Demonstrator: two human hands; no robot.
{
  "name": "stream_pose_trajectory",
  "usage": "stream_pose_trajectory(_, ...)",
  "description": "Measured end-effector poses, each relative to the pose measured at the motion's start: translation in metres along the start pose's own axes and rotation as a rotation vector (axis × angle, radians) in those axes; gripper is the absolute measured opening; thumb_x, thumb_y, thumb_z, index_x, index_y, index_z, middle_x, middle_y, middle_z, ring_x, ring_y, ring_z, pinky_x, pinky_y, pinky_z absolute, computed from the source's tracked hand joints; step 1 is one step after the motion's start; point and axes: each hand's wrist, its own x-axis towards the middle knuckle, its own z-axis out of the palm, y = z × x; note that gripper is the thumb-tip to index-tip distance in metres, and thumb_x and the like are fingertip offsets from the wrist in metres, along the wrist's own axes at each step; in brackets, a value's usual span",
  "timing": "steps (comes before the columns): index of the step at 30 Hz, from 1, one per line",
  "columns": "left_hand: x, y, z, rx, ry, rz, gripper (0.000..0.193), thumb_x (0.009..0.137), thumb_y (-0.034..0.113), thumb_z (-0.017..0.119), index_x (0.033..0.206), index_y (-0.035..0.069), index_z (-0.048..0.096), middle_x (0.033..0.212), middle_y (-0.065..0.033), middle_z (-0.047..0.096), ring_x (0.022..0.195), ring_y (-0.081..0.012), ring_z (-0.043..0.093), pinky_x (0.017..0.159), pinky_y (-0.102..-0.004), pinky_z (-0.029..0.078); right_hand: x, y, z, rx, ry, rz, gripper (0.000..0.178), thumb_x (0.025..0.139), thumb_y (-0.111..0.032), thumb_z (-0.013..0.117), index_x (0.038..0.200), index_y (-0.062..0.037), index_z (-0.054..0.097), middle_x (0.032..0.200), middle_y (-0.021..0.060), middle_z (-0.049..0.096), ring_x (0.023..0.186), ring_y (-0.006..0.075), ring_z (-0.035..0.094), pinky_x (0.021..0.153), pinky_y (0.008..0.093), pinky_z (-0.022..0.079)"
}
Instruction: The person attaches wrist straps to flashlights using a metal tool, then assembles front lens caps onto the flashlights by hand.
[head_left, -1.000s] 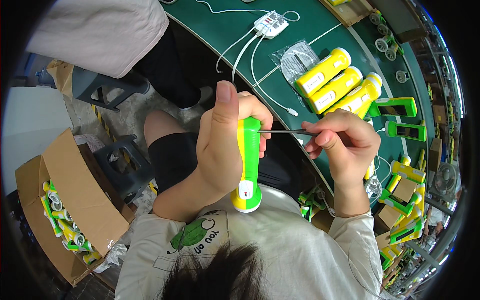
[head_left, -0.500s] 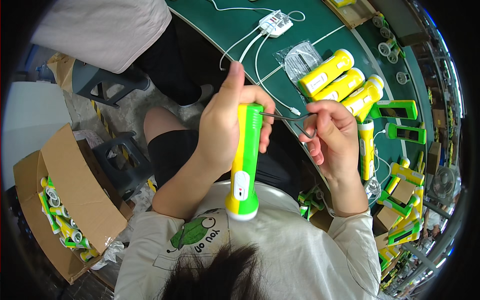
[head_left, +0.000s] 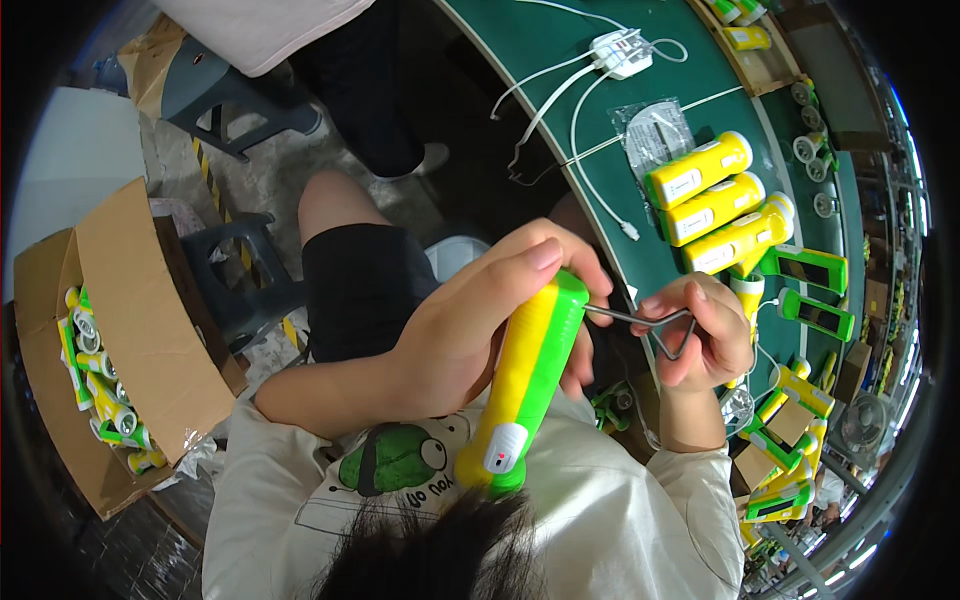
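Torch (head_left: 530, 380) leaned further than before, clasped between left hand (head_left: 470, 320) thumb and fingers; right hand (head_left: 718, 335) held rod (head_left: 620, 316), tip perhaps inserted.

Grey stools (head_left: 215, 82) (two), electric fan (head_left: 866, 421)

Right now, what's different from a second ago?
The held flashlight has tilted, its far end leaning right. The thumb of the left hand, stuck up before, now bends toward that end. In the right hand, more of the bent metal rod shows. Nothing was let go; both hands keep their grip, and yellow flashlights stay on the green table.
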Motion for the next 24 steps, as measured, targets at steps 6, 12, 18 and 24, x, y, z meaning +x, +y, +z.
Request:
stream_pose_trajectory(6, -0.011, -0.008, -0.013, 0.073, -0.097, 0.039, 0.079, 0.081, 0.06, 0.055, 0.131, 0.007, 0.023, 0.073, -0.0103, 0.052, 0.052, -0.0165, 0.057, 0.048, -0.0289, 0.051, 0.009, -0.005, 0.006, -0.11, -0.094, -0.018, 0.047, 0.075, -0.024, 0.072, 0.111, 0.0029, 0.058, 0.073, 0.0085, 0.061, 0.061, 0.02, 0.062, 0.053, 0.0272, 0.047)
stream_pose_trajectory(12, -0.012, -0.009, -0.005, 0.084, 0.003, 0.099, 0.086, 0.072, 0.048, 0.074, 0.13, 0.003, 0.029, 0.075, -0.0075, 0.052, 0.052, -0.0135, 0.056, 0.047, -0.0252, 0.048, -0.002, 0.004, 0.009, -0.106, -0.043, -0.024, 0.03, 0.084, -0.012, 0.063, 0.11, -0.0002, 0.053, 0.068, 0.0084, 0.058, 0.054, 0.0177, 0.056, 0.05, 0.0273, 0.043)
stream_pose_trajectory(18, -0.014, -0.006, -0.002, 0.104, 0.039, 0.075, 0.077, 0.069, 0.035, 0.08, 0.122, 0.003, 0.034, 0.075, -0.0068, 0.053, 0.055, -0.0121, 0.057, 0.049, -0.0246, 0.048, -0.006, 0.005, 0.008, -0.079, -0.007, -0.018, 0.031, 0.08, -0.011, 0.07, 0.105, 0.0013, 0.055, 0.065, 0.0059, 0.058, 0.053, 0.018, 0.057, 0.049, 0.0281, 0.042)
stream_pose_trajectory(24, -0.013, -0.005, 0.004, 0.096, 0.063, 0.086, 0.07, 0.068, 0.02, 0.082, 0.118, 0.004, 0.036, 0.071, -0.0049, 0.053, 0.057, -0.0096, 0.055, 0.053, -0.0221, 0.046, -0.009, 0.002, 0.01, 0.011, 0.042, 0.078, 0.018, 0.085, 0.002, 0.043, 0.095, 0.0066, 0.057, 0.06, 0.0054, 0.056, 0.042, 0.0104, 0.045, 0.046, 0.0243, 0.038)
